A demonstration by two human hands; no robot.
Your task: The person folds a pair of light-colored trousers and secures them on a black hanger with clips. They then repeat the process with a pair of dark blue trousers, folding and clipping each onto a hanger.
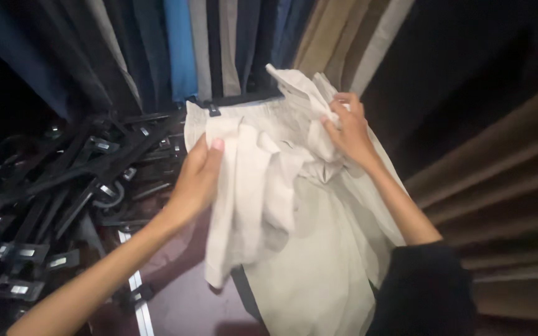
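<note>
A pale cream garment (294,211), crumpled and hanging, is held at the centre of the view. Its loose fold at 9 o'clock is pinched by the left hand (195,180), fingers closed narrowly over the cloth with the thumb on top. At 1 o'clock the bunched upper edge is gripped by the right hand (349,134), fingers curled shut. A black clip hanger (238,99) is seen along the garment's top. Black hangers (63,186) are piled at 9 o'clock; hanging trousers (219,43) fill 12 o'clock.

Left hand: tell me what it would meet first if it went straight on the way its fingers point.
The left hand already grips the pale off-white cloth garment; its fingers point up and right, so probably more of that cloth, then the black clip hanger, though depth is unclear.
</note>
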